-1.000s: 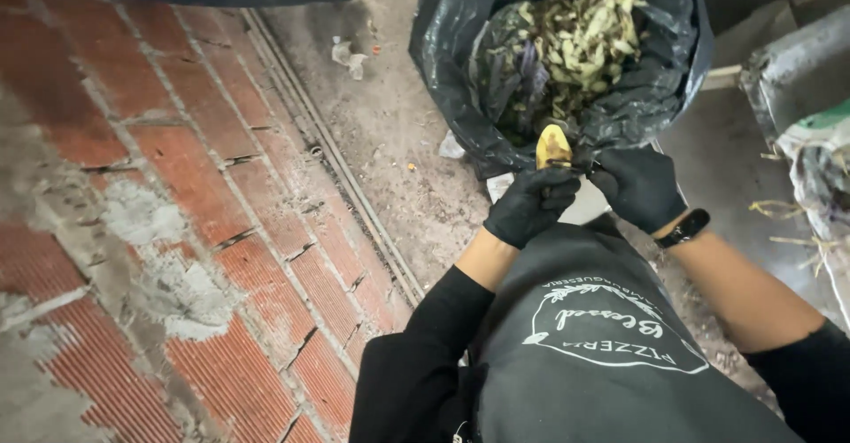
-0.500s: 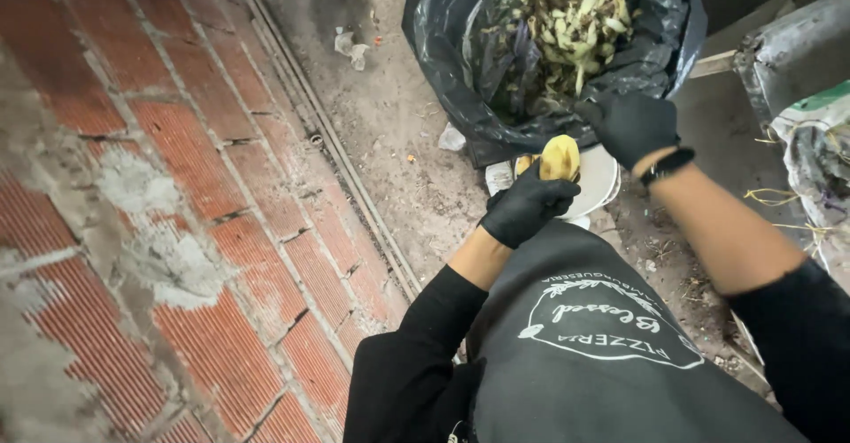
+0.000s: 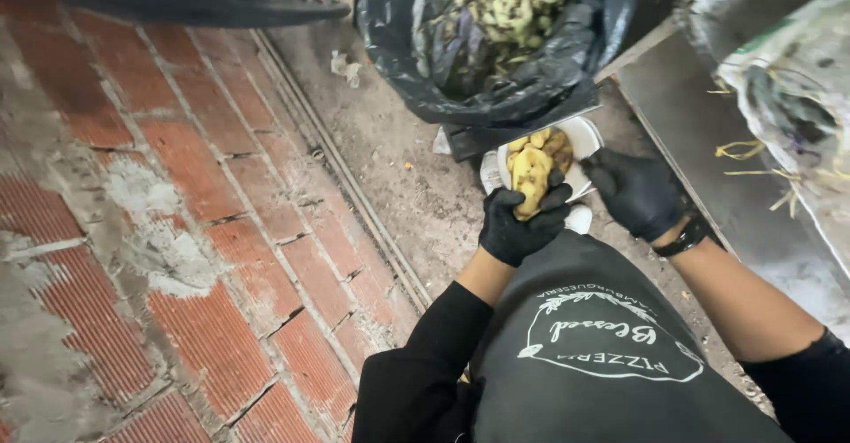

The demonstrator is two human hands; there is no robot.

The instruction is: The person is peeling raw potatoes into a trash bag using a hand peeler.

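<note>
A wall of ribbed red brick [image 3: 177, 257] with grey mortar smears fills the left side. Along its foot runs a narrow metal floor rail [image 3: 354, 186], and beyond the rail lies dusty bare concrete floor [image 3: 416, 177]. Right of the rail, farther off, a grey metal sheet [image 3: 708, 142] lies flat in dim daylight.

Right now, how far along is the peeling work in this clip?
Well underway, it seems. Done: the black bag already holds a heap of peels, and the white bowl holds several peeled yellow pieces. In hand: the left hand grips one more yellow piece over the bowl, while the right hand is beside it with its palm hidden. Left: no unpeeled stock is clearly in view, so the remainder cannot be judged.
</note>
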